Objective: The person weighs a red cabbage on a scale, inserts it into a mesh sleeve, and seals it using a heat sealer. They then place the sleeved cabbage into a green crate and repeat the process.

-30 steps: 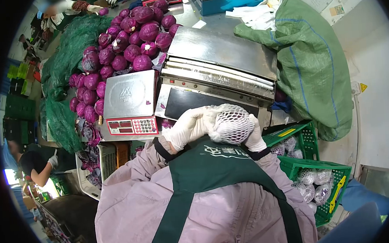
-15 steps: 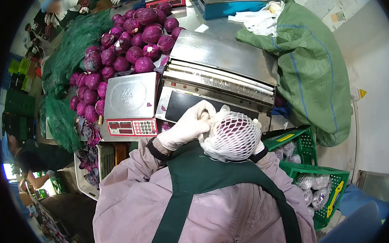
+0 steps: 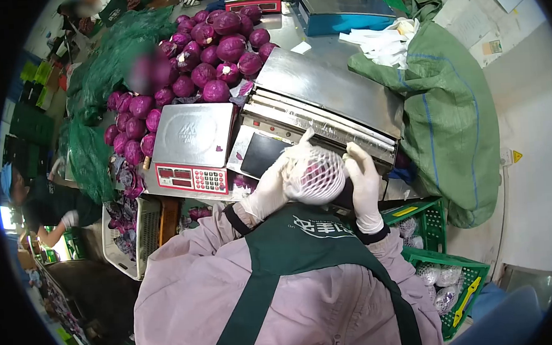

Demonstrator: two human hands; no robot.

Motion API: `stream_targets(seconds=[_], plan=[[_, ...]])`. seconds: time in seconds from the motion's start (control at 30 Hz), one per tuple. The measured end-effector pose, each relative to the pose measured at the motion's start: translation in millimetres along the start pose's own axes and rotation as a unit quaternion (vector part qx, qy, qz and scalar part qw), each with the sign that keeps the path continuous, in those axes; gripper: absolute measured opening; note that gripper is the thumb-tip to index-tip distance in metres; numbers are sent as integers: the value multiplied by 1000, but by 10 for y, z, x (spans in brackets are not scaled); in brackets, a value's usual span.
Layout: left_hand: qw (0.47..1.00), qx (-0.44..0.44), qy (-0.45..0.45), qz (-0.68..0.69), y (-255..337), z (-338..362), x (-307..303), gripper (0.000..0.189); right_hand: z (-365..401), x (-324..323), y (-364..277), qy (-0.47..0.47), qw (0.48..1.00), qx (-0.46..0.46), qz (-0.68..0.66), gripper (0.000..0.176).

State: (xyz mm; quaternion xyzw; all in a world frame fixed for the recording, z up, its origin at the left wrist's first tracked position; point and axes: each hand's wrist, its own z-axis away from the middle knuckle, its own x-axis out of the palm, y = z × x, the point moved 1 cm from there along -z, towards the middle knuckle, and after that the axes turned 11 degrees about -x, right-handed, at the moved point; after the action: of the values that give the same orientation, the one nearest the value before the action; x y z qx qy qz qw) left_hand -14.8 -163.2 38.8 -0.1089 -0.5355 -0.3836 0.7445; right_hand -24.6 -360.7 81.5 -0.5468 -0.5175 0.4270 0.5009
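A purple cabbage in a white foam net (image 3: pixel 317 175) is held in front of the chest, above the near edge of the wrapping machine (image 3: pixel 328 88). My left hand (image 3: pixel 272 188), in a white glove, grips the cabbage and its net from the left side. On the right, my right hand (image 3: pixel 365 183), also gloved, is raised with its fingers extended and spread from the thumb, close beside the net. Bunched net sticks up at the top of the cabbage. The dark plate of the machine (image 3: pixel 267 153) lies just behind my left hand.
A scale (image 3: pixel 193 136) stands left of the machine, with piled purple cabbages (image 3: pixel 231 48) behind it. A green sack (image 3: pixel 454 125) hangs at the right. Green crates (image 3: pixel 475 290) with netted cabbages are lower right; a white crate (image 3: pixel 143 232) is lower left. A co-worker (image 3: pixel 46 203) is far left.
The netted cabbage has moved slightly left and down. My right hand has come out from behind it and opened at its right side. My left hand has shifted onto its left side.
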Motion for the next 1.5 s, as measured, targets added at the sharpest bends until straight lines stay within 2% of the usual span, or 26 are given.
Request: stream_targets(seconds=[0.13,0.2,0.27,0.33,0.37,0.4,0.43,0.47,0.5,0.8,0.87,0.9,0.93,0.97,1.0,1.03,1.07,1.1,1.13,1.17,1.2,1.23,1.27,1.37,1.4,1.5], plan=[[984,60,88,-143,-9,-156,39,47,150,197,229,-60,997,16,-42,85],[867,257,54,-424,-94,-120,124,42,79,199,371,-47,994,38,-86,87],[840,212,80,-492,28,-70,188,40,47,122,441,-42,990,50,-129,86],[893,69,126,-427,214,-11,258,38,15,-3,550,-39,982,59,-172,85],[974,79,-15,-210,265,-94,215,36,7,-89,666,-48,940,118,-317,82],[907,161,-10,-389,239,16,311,38,0,-171,721,-55,873,173,-453,80],[987,17,-41,-155,181,-10,277,39,67,-244,688,-97,810,237,-528,80],[985,-128,-69,91,120,-45,236,41,123,-408,851,-129,760,245,-588,77],[970,-162,-140,120,98,-34,205,44,145,-453,884,-130,769,242,-577,77],[979,-78,-118,147,511,336,21,51,191,-454,1076,-103,802,270,-523,68],[994,102,-25,-1,770,625,-256,34,520,-566,1476,170,896,112,-395,59],[994,28,-47,91,835,754,-643,33,222,-303,663,5,935,127,-330,68],[980,-40,-72,183,885,894,-1151,33,46,-521,835,-53,898,205,-387,71],[990,-70,97,-77,908,1147,-1649,40,-13,-739,859,-72,889,228,-392,68],[903,-102,266,-322,882,1427,-1960,48,-35,-822,878,-91,878,251,-396,65],[904,-89,282,-310,811,1658,-2029,48,-81,-652,652,-19,892,275,-358,64],[818,-122,292,-480,743,1857,-2053,53,-132,-486,423,55,900,294,-316,63],[701,-157,291,-632,692,2025,-2048,58,-73,-674,769,-111,935,166,-292,65],[559,-193,278,-757,614,2164,-2033,64,-162,-585,394,-318,946,43,-52,65],[396,-228,252,-853,569,2282,-2005,69,-121,-548,628,-218,934,120,-255,69],[671,-158,332,-643,615,2081,-1566,68,5,-553,888,-103,870,199,-439,75],[806,-110,298,-499,606,1804,-1401,69,34,-631,967,-147,853,210,-455,71],[849,9,250,-465,569,1528,-1167,70,-12,-405,814,-169,887,218,-371,77],[978,14,70,-195,327,779,-787,82,-206,380,521,-359,906,116,-189,87],[984,99,0,-150,223,489,-680,72,-200,694,233,-401,897,67,-173,94],[985,112,56,117,363,354,-958,48,-245,929,54,-444,889,64,-94,88]])
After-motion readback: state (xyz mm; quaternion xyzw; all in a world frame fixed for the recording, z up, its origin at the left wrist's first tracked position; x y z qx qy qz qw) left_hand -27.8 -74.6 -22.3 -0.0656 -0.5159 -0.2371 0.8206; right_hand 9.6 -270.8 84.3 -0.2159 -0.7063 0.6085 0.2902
